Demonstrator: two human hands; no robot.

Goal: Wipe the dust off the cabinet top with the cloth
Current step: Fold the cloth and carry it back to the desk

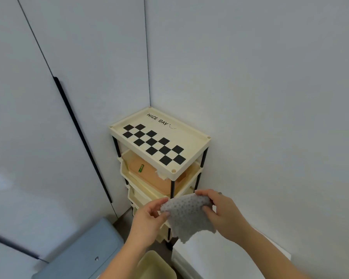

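Hands meet in the head view: our left hand (pixel 149 216) and right hand (pixel 223 211) each pinch an upper corner of the grey dotted cloth (pixel 186 217), which hangs in the air between them, in front of the cream checkered cabinet top (pixel 159 140) and not touching it. Below its near edge, an orange tray (pixel 149 176) carries a green battery (pixel 140 168).

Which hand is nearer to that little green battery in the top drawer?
Left. The left hand sits below the green battery, almost straight under it in the picture. The right hand is farther off, below and to the battery's right. Both hold the grey cloth.
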